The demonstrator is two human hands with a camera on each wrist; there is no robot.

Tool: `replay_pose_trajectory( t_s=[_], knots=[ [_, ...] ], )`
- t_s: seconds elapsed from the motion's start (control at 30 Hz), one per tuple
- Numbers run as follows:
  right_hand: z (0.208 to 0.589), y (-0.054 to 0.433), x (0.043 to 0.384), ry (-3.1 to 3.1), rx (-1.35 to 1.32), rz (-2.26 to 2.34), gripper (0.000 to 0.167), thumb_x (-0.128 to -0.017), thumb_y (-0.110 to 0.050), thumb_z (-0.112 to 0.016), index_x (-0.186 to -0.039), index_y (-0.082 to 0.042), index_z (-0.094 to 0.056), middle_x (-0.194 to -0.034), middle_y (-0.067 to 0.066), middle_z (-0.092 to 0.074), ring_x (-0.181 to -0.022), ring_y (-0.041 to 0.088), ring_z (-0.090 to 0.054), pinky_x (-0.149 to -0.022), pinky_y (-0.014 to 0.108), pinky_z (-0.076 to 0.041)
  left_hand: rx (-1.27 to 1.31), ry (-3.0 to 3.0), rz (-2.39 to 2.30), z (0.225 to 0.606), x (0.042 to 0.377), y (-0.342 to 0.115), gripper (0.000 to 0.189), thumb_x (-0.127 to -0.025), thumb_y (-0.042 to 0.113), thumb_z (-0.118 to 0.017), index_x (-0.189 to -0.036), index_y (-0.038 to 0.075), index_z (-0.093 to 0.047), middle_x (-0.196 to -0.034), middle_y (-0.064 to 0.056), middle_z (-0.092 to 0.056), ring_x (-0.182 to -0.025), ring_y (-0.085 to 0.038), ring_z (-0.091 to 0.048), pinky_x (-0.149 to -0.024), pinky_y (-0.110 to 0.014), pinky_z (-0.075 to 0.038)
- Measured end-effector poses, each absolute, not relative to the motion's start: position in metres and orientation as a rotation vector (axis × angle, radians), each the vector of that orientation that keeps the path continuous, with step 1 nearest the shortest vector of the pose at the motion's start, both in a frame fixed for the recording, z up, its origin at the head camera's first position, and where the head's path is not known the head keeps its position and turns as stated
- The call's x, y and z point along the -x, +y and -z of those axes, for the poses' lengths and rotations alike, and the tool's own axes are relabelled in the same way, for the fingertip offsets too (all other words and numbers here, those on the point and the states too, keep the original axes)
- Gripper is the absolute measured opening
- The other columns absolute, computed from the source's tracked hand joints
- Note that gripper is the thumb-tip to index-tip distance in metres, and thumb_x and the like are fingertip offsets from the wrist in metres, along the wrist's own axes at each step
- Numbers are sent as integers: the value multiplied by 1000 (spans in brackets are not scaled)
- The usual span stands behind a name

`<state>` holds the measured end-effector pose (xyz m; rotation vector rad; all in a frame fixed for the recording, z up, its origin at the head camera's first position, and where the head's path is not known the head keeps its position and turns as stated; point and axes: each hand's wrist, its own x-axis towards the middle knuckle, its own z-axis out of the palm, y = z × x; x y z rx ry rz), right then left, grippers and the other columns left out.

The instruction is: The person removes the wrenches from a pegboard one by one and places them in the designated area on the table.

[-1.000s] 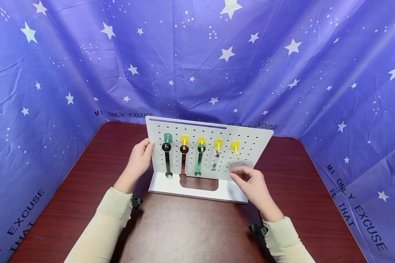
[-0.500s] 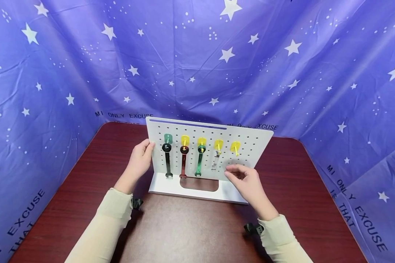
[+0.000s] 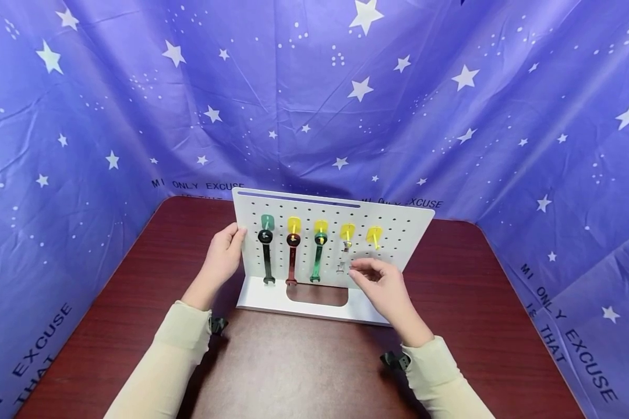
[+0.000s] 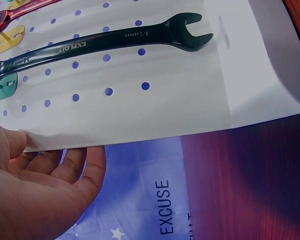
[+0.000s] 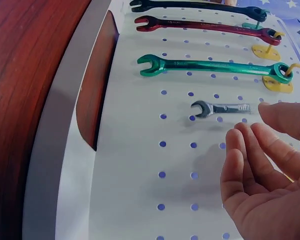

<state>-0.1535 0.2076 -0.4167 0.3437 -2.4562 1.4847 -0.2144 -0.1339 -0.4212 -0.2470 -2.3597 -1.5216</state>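
Observation:
A white pegboard stands upright on its base. My left hand grips its left edge, with the thumb in front and the fingers curled behind in the left wrist view. From hooks hang a black combination wrench, a red one, a green one and a smaller silver one. My right hand is just right of the silver wrench's lower end. In the right wrist view its thumb and loosely bent fingers stand apart beside the wrench shaft, nothing between them; the wrench's ring end is hidden there.
A bare yellow hook juts from the board's right side. The board's base has a rounded cutout and sits on a dark red wooden table. A purple star-patterned curtain surrounds the table's back and sides.
My right hand has moved left across the front of the board, up to the silver wrench. The left hand keeps its grip on the board's edge, and the wrenches hang as before.

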Motion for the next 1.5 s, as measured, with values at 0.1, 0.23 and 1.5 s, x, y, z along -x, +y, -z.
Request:
replay_pose_trajectory(
  t_s=[0.1, 0.23, 1.5],
  knots=[
    [422, 208, 158, -2452, -366, -1469, 16, -90, -5, -78, -106, 0, -76, -98, 8, -73, -84, 22, -67, -73, 27, -52, 245, -2364, 1527, 421, 214, -133, 23, -109, 12, -50, -107, -5, -66, -81, -19, -63, -74, -29, -54, -64, -33, -45],
    [424, 207, 160, -2447, -383, -1484, 17, -91, -10, -79, -107, -4, -77, -99, 3, -74, -86, 18, -68, -77, 29, -53, 241, -2362, 1532, 421, 214, -133, 23, -109, 12, -50, -108, -5, -66, -78, -19, -61, -72, -28, -53, -62, -32, -45],
    [394, 190, 140, -2413, -440, -1563, 7, -91, 6, -73, -98, 9, -73, -83, 16, -70, -68, 18, -58, -59, 25, -45, 253, -2351, 1503, 423, 215, -133, 22, -108, 10, -50, -100, -3, -64, -77, -19, -60, -71, -26, -52, -62, -32, -44]
  ],
)
